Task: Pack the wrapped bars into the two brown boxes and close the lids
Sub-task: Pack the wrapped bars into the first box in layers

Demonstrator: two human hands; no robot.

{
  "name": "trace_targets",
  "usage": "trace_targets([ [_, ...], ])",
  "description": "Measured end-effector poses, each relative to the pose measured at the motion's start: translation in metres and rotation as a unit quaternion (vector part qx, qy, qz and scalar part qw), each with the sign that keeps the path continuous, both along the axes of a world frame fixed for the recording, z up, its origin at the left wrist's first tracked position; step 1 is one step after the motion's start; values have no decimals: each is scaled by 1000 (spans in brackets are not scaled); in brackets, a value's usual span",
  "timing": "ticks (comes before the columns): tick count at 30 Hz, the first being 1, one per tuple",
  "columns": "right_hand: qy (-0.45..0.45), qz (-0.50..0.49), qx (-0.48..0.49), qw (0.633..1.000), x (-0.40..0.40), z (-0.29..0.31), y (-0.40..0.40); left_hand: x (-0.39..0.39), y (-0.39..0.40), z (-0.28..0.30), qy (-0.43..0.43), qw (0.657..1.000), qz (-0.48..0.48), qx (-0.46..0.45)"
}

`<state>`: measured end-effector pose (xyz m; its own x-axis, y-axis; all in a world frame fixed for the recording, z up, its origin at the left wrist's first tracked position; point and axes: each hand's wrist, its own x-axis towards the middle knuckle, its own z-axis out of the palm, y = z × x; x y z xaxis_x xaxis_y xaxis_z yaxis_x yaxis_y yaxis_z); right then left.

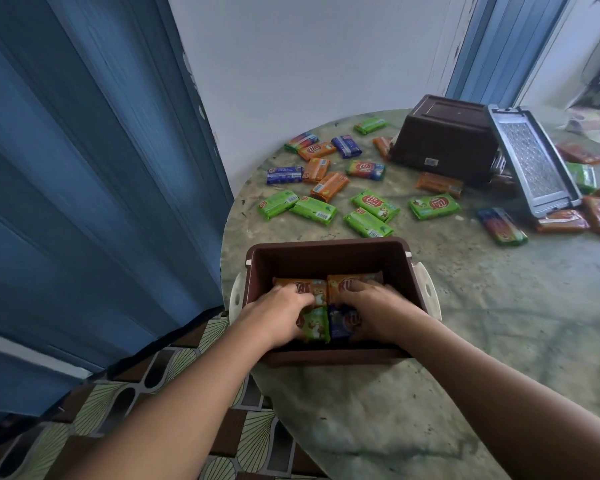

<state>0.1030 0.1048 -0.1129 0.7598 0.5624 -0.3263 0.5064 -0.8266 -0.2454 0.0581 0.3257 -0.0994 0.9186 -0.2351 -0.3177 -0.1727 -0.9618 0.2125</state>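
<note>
Brown plastic box, rectangular, smooth walls, cream latch handles on both short sides, lid off, sitting at near edge of round table with mottled green-grey, stone-like top. Both hands down inside box. Left hand palm down, fingers bent onto orange wrapper at back left; green bar just beside it at front. Right hand likewise, fingers curled over second orange bar at back right, dark blue bar beneath palm. Actual grip versus plain pressing: cannot tell, some motion blur. Four bars visible, flat, packed side by side in two rows, glossy film wrap.

Second brown box overturned at far right of table, ribbed base up, barcode sticker on side. Grey lid with textured clear panel leaning against it, tilted. Loose bars scattered flat between and around both boxes: green, orange, blue, slim rectangular packs.

Blue ribbed folding door left, white wall behind, patterned tile floor below.
</note>
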Motion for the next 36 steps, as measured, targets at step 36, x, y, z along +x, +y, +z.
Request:
trace_targets([
  [36, -143, -153, 45, 977, 67, 30, -8, 80, 41, -7, -148, 968, 203, 23],
])
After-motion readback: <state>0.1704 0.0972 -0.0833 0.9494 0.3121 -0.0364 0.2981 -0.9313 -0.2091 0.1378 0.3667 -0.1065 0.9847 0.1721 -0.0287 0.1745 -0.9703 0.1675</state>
